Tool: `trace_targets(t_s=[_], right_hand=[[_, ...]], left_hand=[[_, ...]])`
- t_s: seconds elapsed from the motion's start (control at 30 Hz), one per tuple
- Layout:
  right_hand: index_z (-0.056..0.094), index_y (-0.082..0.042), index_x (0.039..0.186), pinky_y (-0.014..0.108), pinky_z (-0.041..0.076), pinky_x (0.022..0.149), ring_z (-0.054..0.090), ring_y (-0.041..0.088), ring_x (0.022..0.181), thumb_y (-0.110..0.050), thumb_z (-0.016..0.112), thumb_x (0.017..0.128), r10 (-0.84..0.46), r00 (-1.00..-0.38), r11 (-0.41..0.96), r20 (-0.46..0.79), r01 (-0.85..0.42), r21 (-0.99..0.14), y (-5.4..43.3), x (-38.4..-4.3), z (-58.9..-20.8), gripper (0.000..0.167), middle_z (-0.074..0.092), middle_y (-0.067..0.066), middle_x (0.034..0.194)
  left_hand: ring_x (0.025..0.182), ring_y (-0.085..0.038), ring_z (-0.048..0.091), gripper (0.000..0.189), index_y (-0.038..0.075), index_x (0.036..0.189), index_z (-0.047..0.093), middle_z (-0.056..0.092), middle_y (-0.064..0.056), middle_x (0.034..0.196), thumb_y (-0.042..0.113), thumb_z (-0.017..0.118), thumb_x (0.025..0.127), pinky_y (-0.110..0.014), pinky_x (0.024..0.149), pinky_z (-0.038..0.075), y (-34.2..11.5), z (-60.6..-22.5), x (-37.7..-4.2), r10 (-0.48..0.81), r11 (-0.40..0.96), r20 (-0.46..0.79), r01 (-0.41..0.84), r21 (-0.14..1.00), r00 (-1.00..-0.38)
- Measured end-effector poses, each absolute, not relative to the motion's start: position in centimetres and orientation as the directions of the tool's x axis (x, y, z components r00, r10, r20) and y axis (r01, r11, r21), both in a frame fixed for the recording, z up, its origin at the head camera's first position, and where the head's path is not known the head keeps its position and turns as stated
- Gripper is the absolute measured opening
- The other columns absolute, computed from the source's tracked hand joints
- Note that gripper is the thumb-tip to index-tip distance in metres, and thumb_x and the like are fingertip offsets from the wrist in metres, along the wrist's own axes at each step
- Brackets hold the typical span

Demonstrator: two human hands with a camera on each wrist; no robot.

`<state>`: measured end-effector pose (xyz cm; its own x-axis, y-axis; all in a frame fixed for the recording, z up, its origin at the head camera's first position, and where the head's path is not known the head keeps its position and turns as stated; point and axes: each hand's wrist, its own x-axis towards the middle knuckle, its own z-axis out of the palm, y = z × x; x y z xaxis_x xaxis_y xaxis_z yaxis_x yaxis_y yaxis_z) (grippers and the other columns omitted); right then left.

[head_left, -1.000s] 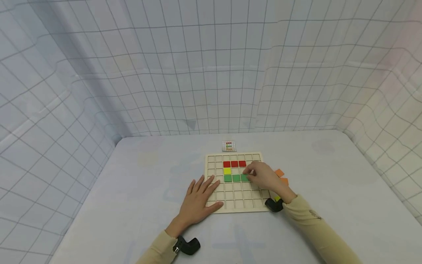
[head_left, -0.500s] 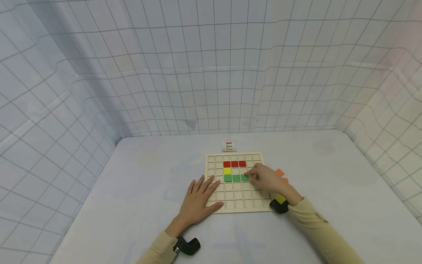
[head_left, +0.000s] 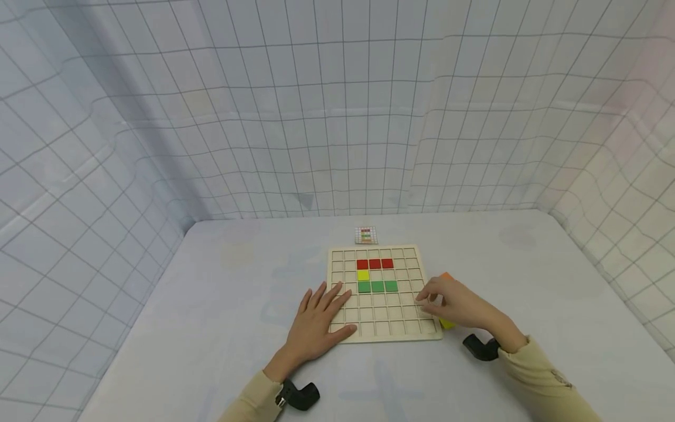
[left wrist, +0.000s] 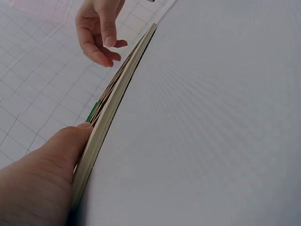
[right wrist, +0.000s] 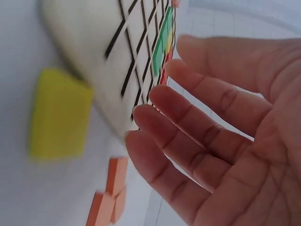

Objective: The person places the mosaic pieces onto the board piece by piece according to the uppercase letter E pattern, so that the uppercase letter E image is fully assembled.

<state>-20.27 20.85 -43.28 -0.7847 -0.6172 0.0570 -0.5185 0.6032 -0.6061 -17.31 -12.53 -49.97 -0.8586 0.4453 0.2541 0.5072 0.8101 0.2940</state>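
A pale wooden grid board (head_left: pixel 387 322) lies flat on the table. In its cells sit a row of red tiles (head_left: pixel 375 264), one yellow tile (head_left: pixel 363 275) and a row of green tiles (head_left: pixel 377 286). My left hand (head_left: pixel 314 325) rests on the board's left edge with fingers spread; in the left wrist view its thumb (left wrist: pixel 61 146) touches the near side. Over the right edge hovers my right hand (head_left: pixel 456 302), fingers loosely bent and nothing between them. Beside the board, partly under that hand, lie a loose yellow tile (right wrist: pixel 61 115) and several orange tiles (right wrist: pixel 116 176).
A small card (head_left: pixel 366 235) printed with a coloured grid pattern lies just beyond the board's far edge. White cloth with a dark grid (head_left: pixel 364 117) hangs behind and at both sides of the white table (head_left: pixel 237 281).
My right hand has let go of the rightmost green tile, which lies in its cell, and has moved right and nearer to the board's right edge. The left hand stays in place.
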Motion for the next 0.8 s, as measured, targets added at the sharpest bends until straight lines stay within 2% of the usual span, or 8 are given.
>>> trace_targets(t_s=[0.17,0.37,0.63,0.8], right_hand=[[0.068,-0.015,0.101,0.025,0.045,0.065,0.053,0.015,0.083,-0.024,0.078,0.08,-0.602,-0.798,0.631,0.029,-0.497,-0.596,23.1,-19.4,-43.6,0.025,0.059,-0.007,0.094],[0.067,-0.016,0.103,0.027,0.046,0.065,0.051,0.014,0.078,-0.027,0.083,0.073,-0.618,-0.786,0.615,0.01,-0.49,-0.618,24.5,-19.0,-44.1,0.036,0.054,-0.005,0.091],[0.064,-0.016,0.095,0.024,0.044,0.062,0.05,0.014,0.074,-0.014,0.08,0.076,-0.627,-0.779,0.6,0.028,-0.505,-0.62,24.7,-19.2,-44.7,0.025,0.054,-0.005,0.087],[0.063,-0.015,0.094,0.024,0.043,0.062,0.049,0.012,0.071,-0.01,0.079,0.077,-0.616,-0.786,0.622,0.039,-0.517,-0.588,24.5,-19.7,-45.0,0.024,0.053,-0.005,0.085]], left_hand=[[0.141,-0.03,0.016,0.072,0.024,0.149,0.035,0.027,-0.001,0.154,0.064,0.044,0.09,-0.052,0.111,0.008,-12.5,-49.9,-17.3,0.445,0.806,0.258,0.509,0.302,-0.858],[0.139,-0.033,0.021,0.071,0.02,0.147,0.04,0.031,-0.004,0.152,0.061,0.05,0.089,-0.055,0.109,0.012,-12.5,-49.9,-17.3,0.452,0.798,0.29,0.527,0.293,-0.844],[0.14,-0.031,0.018,0.072,0.021,0.148,0.037,0.029,-0.002,0.153,0.062,0.048,0.09,-0.053,0.11,0.01,-12.6,-49.8,-17.3,0.45,0.799,0.266,0.518,0.305,-0.852],[0.142,-0.028,0.015,0.072,0.024,0.149,0.035,0.026,0.0,0.154,0.065,0.044,0.09,-0.051,0.111,0.007,-12.6,-49.9,-17.4,0.445,0.809,0.246,0.504,0.303,-0.861]])
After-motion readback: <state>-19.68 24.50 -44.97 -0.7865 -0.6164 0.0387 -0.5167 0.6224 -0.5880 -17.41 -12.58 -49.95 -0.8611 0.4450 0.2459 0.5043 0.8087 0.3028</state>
